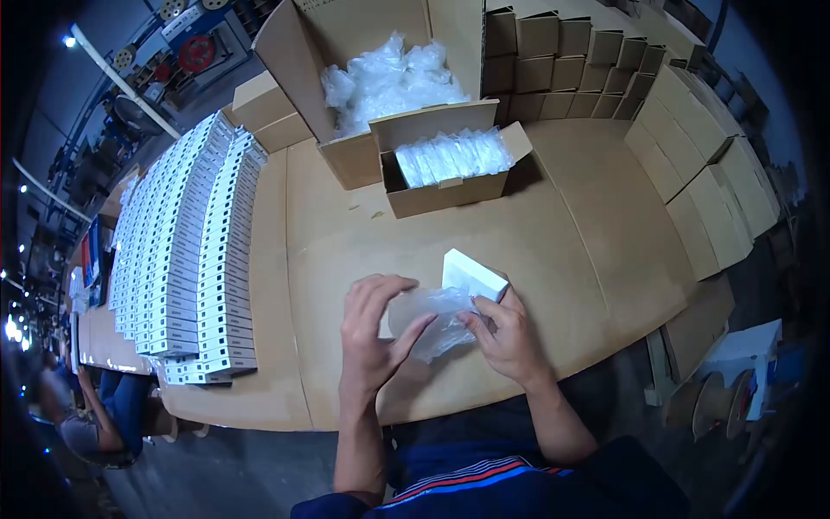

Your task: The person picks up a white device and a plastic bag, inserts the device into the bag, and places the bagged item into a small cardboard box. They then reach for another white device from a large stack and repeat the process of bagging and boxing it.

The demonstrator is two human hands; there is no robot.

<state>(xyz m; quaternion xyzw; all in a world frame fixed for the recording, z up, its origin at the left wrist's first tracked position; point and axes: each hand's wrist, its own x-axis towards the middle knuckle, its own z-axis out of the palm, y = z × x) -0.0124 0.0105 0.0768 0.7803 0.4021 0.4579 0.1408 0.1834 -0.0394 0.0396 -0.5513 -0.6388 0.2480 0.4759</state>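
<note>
Clear plastic bag (428,318) lies at the tabletop's (562,225) six o'clock edge, pinched in the closed grip of left hand (373,324) and right hand (506,337), against a white box (473,277). Rows of boxes (186,251) fill nine o'clock, seemingly done; the carton (454,169) at twelve holds many bags, so much looks left.

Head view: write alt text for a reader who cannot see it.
The left hand and right hand hold a clear plastic bag and a small white box over a cardboard-covered table. Behind stand open cartons of bagged items; rows of small boxes lie to the left.
</note>
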